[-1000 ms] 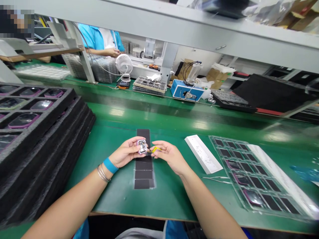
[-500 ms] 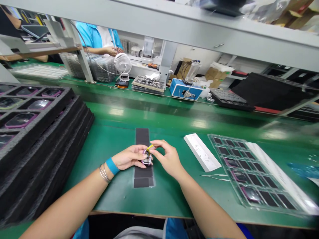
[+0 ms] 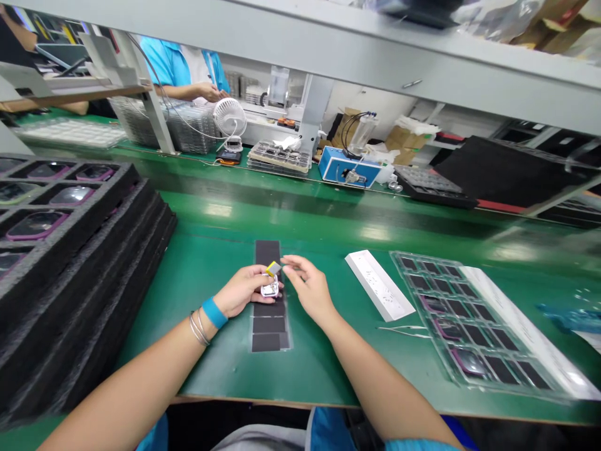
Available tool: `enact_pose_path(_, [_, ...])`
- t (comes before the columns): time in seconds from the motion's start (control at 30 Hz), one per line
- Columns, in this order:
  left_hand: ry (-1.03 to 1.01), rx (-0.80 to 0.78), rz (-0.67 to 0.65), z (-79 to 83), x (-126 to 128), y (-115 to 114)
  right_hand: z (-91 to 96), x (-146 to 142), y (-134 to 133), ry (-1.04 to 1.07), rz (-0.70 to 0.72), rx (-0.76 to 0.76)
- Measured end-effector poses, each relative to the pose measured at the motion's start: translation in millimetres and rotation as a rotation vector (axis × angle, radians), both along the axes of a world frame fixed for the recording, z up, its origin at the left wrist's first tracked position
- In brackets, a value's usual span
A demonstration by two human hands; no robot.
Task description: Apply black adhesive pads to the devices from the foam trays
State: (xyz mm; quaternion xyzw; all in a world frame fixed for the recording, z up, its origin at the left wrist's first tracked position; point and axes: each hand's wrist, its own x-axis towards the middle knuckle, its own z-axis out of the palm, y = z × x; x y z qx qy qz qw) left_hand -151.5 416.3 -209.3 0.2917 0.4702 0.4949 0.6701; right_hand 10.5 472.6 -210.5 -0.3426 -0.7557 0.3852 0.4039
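My left hand (image 3: 244,289) grips a small purple-edged device case (image 3: 269,288) with silvery parts inside, held just above a strip of black pads (image 3: 267,319) on the green bench. My right hand (image 3: 307,287) pinches a small yellow tab (image 3: 273,269) at the case's top edge, fingers pressed together. A blue band and thin bangles circle my left wrist.
Stacked black foam trays (image 3: 70,250) holding purple-rimmed cases fill the left. A clear plastic tray (image 3: 469,319) with dark cells lies at right, beside a white strip (image 3: 379,285) and tweezers (image 3: 404,331). A small fan (image 3: 230,119), a blue box (image 3: 347,170) and a co-worker's blue sleeve (image 3: 159,56) are beyond.
My right hand swung the yellow tab from the case's right side up to its top edge. Both hands stayed over the black pad strip.
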Motion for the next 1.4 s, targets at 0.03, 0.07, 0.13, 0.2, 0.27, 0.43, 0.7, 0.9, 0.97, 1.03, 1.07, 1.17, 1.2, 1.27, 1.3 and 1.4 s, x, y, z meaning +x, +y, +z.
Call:
enact_pose_path(0.03, [-0.030,0.004,0.056,0.6,-1.5,0.8,-0.6,2.0,2.9,-0.025,-0.015,-0.026])
enact_pose_path(0.07, [-0.063,0.009,0.114,0.9,-3.3,1.6,-1.1,4.3,5.1,-0.082,-0.015,-0.043])
enact_pose_path(0.13, [-0.127,0.024,0.198,1.1,-6.7,2.8,-1.7,8.4,6.9,-0.258,0.039,-0.047])
enact_pose_path(0.2, [-0.175,0.035,0.209,0.7,-8.5,3.0,-2.3,10.4,4.8,-0.421,0.096,-0.013])
enact_pose_path(0.27, [-0.205,0.038,0.175,0.5,-7.9,2.0,-2.8,9.9,0.6,-0.525,0.103,0.052])
enact_pose_path(0.43, [-0.205,0.012,0.148,1.7,-5.9,0.4,-6.7,6.6,-4.4,-0.609,0.087,0.118])
enact_pose_path(0.7, [-0.171,0.053,0.411,-2.3,-21.3,7.1,-3.4,9.4,10.7,-0.610,0.125,0.129])
enact_pose_path(0.9, [-0.150,0.049,0.427,-2.0,-19.3,6.0,7.2,-18.3,13.1,-0.551,0.157,0.071])
enact_pose_path(0.97, [-0.151,0.053,0.428,-1.3,-19.4,5.5,4.6,-28.3,9.8,-0.593,0.119,0.096])
enact_pose_path(1.03, [-0.145,0.047,0.427,-0.8,-20.1,5.0,0.3,-35.1,5.4,-0.636,0.071,0.137])
enact_pose_path(1.07, [-0.139,0.041,0.426,-0.5,-20.4,4.7,-1.9,-37.3,3.2,-0.649,0.049,0.157])
enact_pose_path(1.17, [-0.128,0.035,0.418,0.8,-20.8,3.7,-5.8,-40.4,-1.6,-0.665,0.016,0.195])
enact_pose_path(1.2, [-0.128,0.037,0.415,1.4,-20.8,3.3,-6.1,-40.7,-2.2,-0.669,0.014,0.198])
enact_pose_path(1.27, [-0.127,0.038,0.408,2.4,-20.5,2.7,-5.3,-40.9,-2.0,-0.672,0.022,0.194])
enact_pose_path(1.3, [-0.125,0.036,0.406,2.8,-20.3,2.5,-4.7,-40.9,-1.4,-0.672,0.027,0.186])
enact_pose_path(1.4, [-0.117,0.030,0.401,3.6,-19.7,2.4,-2.7,-40.8,1.6,-0.664,0.037,0.150])
